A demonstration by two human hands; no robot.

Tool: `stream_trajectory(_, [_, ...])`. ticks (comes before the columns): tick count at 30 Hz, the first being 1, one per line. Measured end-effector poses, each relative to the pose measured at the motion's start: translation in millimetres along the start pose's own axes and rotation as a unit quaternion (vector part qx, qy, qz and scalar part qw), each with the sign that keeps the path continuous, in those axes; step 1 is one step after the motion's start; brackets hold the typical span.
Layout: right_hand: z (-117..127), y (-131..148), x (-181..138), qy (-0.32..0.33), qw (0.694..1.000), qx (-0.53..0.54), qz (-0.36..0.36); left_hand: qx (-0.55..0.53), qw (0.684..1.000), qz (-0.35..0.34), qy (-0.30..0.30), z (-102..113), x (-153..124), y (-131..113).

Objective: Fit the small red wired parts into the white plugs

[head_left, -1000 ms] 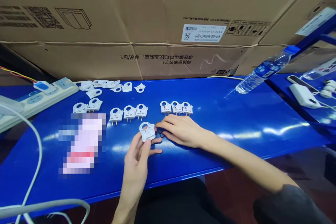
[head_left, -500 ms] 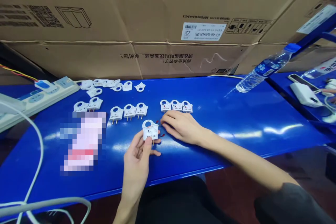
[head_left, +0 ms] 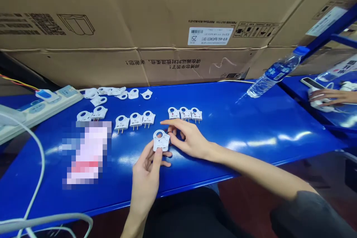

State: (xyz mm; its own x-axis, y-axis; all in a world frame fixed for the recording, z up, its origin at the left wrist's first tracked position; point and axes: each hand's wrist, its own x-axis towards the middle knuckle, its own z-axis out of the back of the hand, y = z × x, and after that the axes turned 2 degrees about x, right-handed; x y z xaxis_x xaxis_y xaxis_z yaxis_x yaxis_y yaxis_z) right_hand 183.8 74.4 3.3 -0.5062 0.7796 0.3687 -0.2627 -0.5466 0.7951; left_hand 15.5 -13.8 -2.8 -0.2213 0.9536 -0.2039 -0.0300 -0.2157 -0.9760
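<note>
Cardboard boxes (head_left: 156, 26) along the table's back edge; print upside down, large letters read "AUX", white barcode label (head_left: 209, 35) shows "25", the rest too small to read. Blurred patch (head_left: 87, 152) near the table's (head_left: 251, 126) front-left, contents not legible. Bottle (head_left: 275, 72) lies at back right, label unreadable.

Left hand (head_left: 147, 173) pinches a white plug (head_left: 161, 140) at its lower edge, thumb and fingers closed on it, held just above the front edge near the middle; ring hole up, pins hidden. Right hand (head_left: 186, 137) just beside the plug on its right, forefinger stretched out over it, other fingers curled at its edge; whether they grip anything cannot be told.

Plug rows (head_left: 184, 113) behind the hands. Power strip (head_left: 41, 104) at left edge, partly cut off. Another person's hand (head_left: 330, 96) at far right.
</note>
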Motion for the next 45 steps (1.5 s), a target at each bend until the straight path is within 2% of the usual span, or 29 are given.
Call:
stream_trajectory(4, [-2,1,-2,-0.019,0.999,-0.016,0.033,-0.010,1.000,-0.007,-0.010,-2,0,-1])
stream_trajectory(9, [-1,0,-1,-0.060,0.998,0.008,-0.003,-0.043,0.998,-0.005,-0.034,-5,-1,-3])
stream_trajectory(13, [1,4,0,-0.081,0.996,0.025,-0.006,-0.030,0.999,-0.009,-0.020,-5,-1,-3])
stream_trajectory(19, [3,14,1,-0.084,0.995,0.042,0.026,-0.027,1.000,-0.010,0.002,-1,0,1])
stream_trajectory(26, [-1,17,-2,-0.070,0.996,0.041,0.025,-0.030,0.999,-0.010,0.027,1,1,6])
stream_trajectory(33, [-2,20,-4,-0.094,0.994,0.024,0.056,-0.042,0.999,-0.005,0.033,0,2,8])
stream_trajectory(39, [-5,22,-4,-0.079,0.996,0.024,0.022,-0.020,1.000,0.007,0.018,1,1,8])
stream_trajectory(45, [-3,23,-3,-0.079,0.996,0.020,0.024,-0.030,0.999,-0.001,0.022,0,0,4])
